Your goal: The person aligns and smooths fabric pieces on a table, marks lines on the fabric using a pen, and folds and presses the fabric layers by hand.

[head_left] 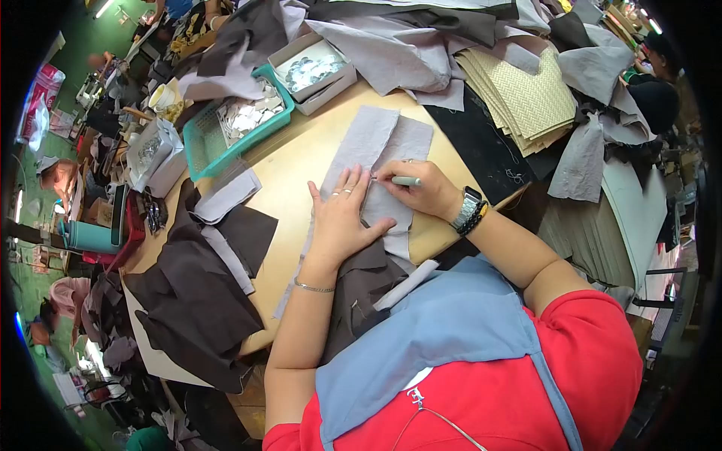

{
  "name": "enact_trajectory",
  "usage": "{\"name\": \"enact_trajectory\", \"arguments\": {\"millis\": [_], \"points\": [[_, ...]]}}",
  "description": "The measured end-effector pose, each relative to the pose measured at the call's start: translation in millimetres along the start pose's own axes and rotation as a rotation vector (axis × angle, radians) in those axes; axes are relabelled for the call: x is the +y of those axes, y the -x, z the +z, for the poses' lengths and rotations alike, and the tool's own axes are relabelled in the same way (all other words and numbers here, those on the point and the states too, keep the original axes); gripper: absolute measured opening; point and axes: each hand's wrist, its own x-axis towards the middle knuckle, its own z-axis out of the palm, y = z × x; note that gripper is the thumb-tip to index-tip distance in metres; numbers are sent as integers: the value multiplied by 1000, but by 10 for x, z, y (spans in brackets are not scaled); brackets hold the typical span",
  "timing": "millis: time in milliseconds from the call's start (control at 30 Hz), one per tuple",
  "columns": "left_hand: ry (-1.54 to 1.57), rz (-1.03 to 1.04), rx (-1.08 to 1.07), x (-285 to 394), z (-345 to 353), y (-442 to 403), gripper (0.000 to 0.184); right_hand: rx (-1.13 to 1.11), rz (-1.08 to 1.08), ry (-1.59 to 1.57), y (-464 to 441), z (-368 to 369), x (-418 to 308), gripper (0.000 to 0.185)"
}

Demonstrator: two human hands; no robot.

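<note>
On the wooden table (289, 171), my left hand (344, 218) lies flat on light grey fabric (366, 135), its fingers spread and pointing away from me. To its right, my right hand (425, 189) pinches a pale pen-like tool (407, 181), with its tip end near the fabric beside my left fingers. The tip itself is hard to make out. Dark brown fabric (361, 286) lies under and below my left wrist, next to a narrow pale strip (406, 286).
A teal basket (197, 150) of small pale pieces and a box (331, 89) of shiny pieces stand at the back. Dark fabric (195, 301) is piled on the left. Woven sheets (526, 98) and grey fabric (398, 49) lie beyond. People are partly visible at the edges.
</note>
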Motion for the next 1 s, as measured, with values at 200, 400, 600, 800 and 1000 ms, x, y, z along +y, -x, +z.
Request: {"name": "enact_trajectory", "arguments": {"millis": [200, 400, 600, 800, 1000], "points": [[-33, -36, -1, 13, 15, 18, 97, 17, 176, -78, -2, 52, 91, 15], [-35, -42, 15, 1, 45, 26, 98, 76, 261, -125, -39, 86, 116, 16], [-5, -56, -4, 15, -3, 15, 98, 112, 224, -67, -25, 135, 185, 14], [76, -103, 56, -8, -53, -30, 78, 13, 128, -94, -43, 111, 126, 13], [82, -166, 199, -1, 24, -278, 35, 138, 500, -468, -8, 104, 293, 16]]}}
